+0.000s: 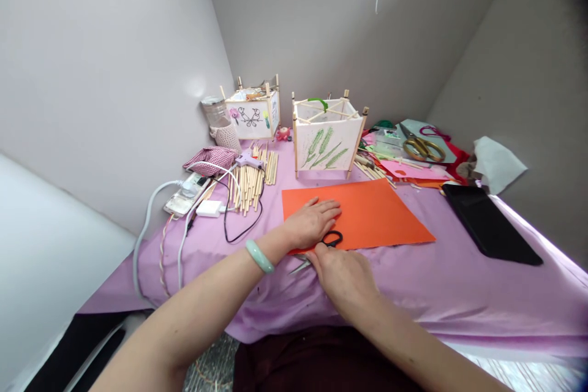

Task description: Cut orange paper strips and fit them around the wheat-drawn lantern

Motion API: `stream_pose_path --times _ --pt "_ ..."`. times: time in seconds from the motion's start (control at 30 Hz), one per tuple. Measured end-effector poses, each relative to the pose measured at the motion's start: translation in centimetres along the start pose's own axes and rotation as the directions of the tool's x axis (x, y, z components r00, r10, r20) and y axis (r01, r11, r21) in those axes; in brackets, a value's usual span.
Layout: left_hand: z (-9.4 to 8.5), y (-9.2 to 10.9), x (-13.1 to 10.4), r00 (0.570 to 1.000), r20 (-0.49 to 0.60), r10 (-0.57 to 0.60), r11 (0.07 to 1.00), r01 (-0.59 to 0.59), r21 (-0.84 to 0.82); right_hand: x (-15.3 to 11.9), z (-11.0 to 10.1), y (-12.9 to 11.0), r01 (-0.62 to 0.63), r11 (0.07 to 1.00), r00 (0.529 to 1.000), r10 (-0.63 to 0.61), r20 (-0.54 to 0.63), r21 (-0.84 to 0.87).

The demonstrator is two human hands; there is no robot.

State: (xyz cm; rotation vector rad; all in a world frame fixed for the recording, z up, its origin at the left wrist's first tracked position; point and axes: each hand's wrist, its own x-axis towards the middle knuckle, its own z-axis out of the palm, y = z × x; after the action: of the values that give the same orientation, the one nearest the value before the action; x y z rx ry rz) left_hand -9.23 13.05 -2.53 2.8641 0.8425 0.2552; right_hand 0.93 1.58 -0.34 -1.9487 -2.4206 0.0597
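Note:
An orange sheet of paper (372, 214) lies on the purple tablecloth in front of me. My left hand (313, 223) rests flat on the sheet's left part, palm down with fingers stretched out; a pale green bangle (260, 256) circles that wrist. Close by, at the sheet's near edge, my right hand (344, 275) is closed around small scissors (301, 266). Their silver blades stick out to the left below the paper, and a black handle loop shows above my fingers. Part of the scissors is hidden by my right hand.
Beyond the sheet stands a lantern-like box (324, 144) with painted green leaves. Left of it lie many thin sticks (250, 187), a lilac glue gun (249, 160), cables and a power strip (187, 195). A black tablet-like slab (493, 223) and gold-handled scissors (425, 148) are on the right.

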Motion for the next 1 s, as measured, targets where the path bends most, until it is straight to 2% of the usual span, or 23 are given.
stream_pose_path --times 0.3,0.43,0.53,0.6,0.67,0.73,0.83,0.93,1.0 --pt "0.1 -0.1 0.0 1.000 -0.005 -0.001 1.000 0.001 0.002 0.1 0.0 0.1 -0.004 1.000 1.000 0.004 0.000 -0.001" --pt "0.1 0.0 0.0 1.000 0.001 -0.001 1.000 0.001 -0.005 -0.4 -0.5 0.0 0.057 0.998 0.997 -0.059 0.055 0.033" --pt "0.0 0.0 -0.1 1.000 -0.015 -0.001 0.999 0.000 -0.037 -1.8 -1.0 0.9 0.098 0.991 0.990 -0.106 0.089 0.091" --pt "-0.1 -0.1 0.0 1.000 -0.027 -0.007 0.995 0.004 -0.095 -3.0 -1.3 2.4 0.092 0.988 0.991 -0.104 0.086 0.125" --pt "-0.3 -0.2 0.0 0.998 -0.059 -0.037 0.979 0.025 -0.201 -3.8 -1.7 4.4 0.026 0.991 0.998 -0.034 0.056 0.135" --pt "-0.9 -0.5 0.0 0.986 -0.117 -0.119 0.936 0.073 -0.343 -4.2 -2.1 6.8 -0.110 0.987 0.994 0.112 -0.006 0.120" --pt "-2.3 -0.5 -0.1 0.945 -0.176 -0.277 0.853 0.157 -0.498 -4.0 -2.7 10.4 -0.315 0.943 0.943 0.324 -0.081 0.109" --pt "-3.7 0.5 -0.8 0.917 -0.201 -0.344 0.862 0.223 -0.456 -3.4 -3.0 13.0 -0.397 0.906 0.906 0.413 -0.098 0.145" --pt "-4.0 1.6 -1.6 0.938 -0.138 -0.318 0.909 0.261 -0.326 -2.9 -3.0 14.1 -0.413 0.896 0.894 0.433 -0.116 0.161"
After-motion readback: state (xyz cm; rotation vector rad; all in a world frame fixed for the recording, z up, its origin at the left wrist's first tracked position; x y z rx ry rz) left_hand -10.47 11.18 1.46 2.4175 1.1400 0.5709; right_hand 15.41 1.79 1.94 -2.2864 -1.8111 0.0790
